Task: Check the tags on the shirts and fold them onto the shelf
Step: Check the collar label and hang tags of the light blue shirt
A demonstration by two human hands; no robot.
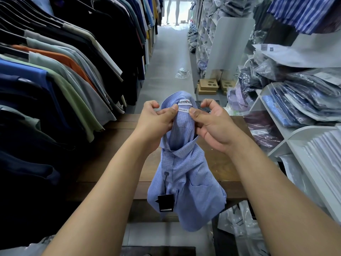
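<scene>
A light blue checked shirt [184, 174] hangs in the air over the wooden table [118, 145], held up by its collar. My left hand [156, 121] and my right hand [210, 122] pinch the collar on either side of the white neck labels [184, 106], which face me. A black hang tag [166, 202] dangles on a cord from a button on the shirt's front. The shirt's lower part droops past the table's near edge.
A rack of hanging shirts [55, 80] fills the left side. White shelves [295, 130] with bagged, folded shirts line the right. Cardboard pieces [208, 85] and a plastic bag [182, 72] lie on the aisle floor beyond the table. More bags lie at lower right.
</scene>
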